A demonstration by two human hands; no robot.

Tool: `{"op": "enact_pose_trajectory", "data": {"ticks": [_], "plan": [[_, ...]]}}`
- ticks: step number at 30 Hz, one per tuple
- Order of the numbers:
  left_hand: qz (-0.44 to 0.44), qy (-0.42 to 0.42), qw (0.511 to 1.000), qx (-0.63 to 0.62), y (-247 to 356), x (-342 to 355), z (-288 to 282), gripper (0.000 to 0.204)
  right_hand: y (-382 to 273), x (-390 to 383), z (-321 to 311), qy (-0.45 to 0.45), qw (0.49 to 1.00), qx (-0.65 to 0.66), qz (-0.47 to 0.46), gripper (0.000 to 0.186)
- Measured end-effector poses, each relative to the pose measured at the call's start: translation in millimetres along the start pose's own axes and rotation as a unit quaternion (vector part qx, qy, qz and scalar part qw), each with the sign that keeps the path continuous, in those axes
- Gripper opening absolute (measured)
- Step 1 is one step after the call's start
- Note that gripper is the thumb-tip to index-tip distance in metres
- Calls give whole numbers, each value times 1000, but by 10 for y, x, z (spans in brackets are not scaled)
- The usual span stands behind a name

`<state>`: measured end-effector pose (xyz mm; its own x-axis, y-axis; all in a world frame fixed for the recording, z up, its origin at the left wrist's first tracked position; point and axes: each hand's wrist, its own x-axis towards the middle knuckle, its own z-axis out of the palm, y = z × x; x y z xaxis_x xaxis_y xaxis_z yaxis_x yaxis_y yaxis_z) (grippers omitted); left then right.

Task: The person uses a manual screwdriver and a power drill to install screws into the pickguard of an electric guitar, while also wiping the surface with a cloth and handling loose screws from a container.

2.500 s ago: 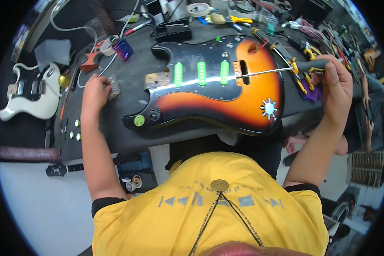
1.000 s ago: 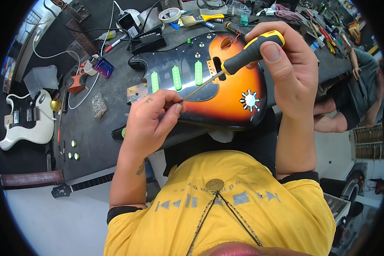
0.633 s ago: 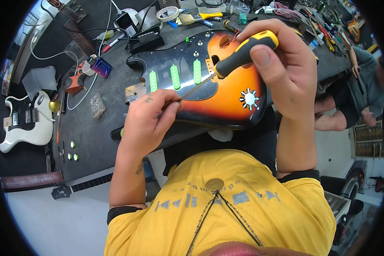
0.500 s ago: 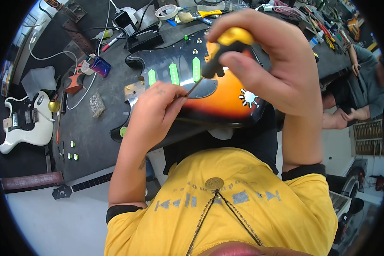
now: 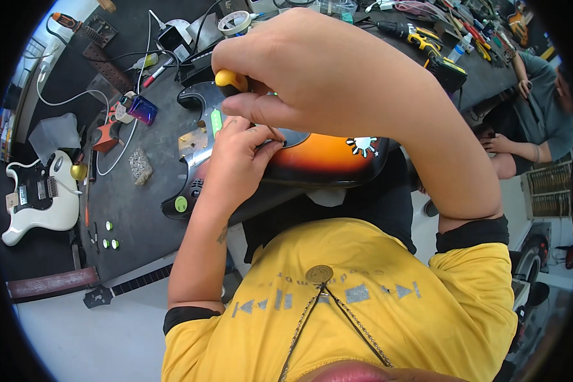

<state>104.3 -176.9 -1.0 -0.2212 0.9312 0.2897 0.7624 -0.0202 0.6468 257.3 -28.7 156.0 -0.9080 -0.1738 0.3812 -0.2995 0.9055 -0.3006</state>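
A sunburst electric guitar body (image 5: 328, 160) with a black pickguard (image 5: 295, 137) lies on the bench in front of me. My right hand (image 5: 293, 67) is closed round the yellow-and-black handle of a screwdriver (image 5: 232, 81), held tilted above the body. The screwdriver's shaft runs down to the pickguard's near edge. There my left hand (image 5: 239, 153) rests on the guitar, thumb and forefinger pinched by the tip; whatever they hold is hidden. A green pickup cover (image 5: 216, 121) shows beside the left fingers. My right hand and forearm hide much of the body's far side.
On the left lie a white guitar body (image 5: 41, 216), a small bag of screws (image 5: 140, 167) and several green-and-white knobs (image 5: 110, 226). A guitar neck (image 5: 134, 278) sits at the near edge. A cordless drill (image 5: 426, 48) lies far right, near another person (image 5: 538, 108).
My right hand has swung left and nearer the left hand with the screwdriver, and its forearm now crosses above the guitar. The cordless drill has come into sight. My left hand keeps its pinch.
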Motion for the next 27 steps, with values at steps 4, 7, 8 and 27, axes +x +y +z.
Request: {"op": "enact_pose_trajectory", "data": {"ticks": [4,7,8,27], "plan": [[15,-10,1000,4,-32,3,6,11,-26,-25,-30,6,1000,-16,12,36],[-41,-19,999,-14,132,-9,-56,11,-201,-28,-124,-3,997,-70,45,41],[-22,4,998,-66,210,3,-58,11,-226,25,-118,-2,993,-99,67,42],[32,28,999,-22,130,-59,-71,8,1,375,-99,-133,978,-161,10,42]]}}
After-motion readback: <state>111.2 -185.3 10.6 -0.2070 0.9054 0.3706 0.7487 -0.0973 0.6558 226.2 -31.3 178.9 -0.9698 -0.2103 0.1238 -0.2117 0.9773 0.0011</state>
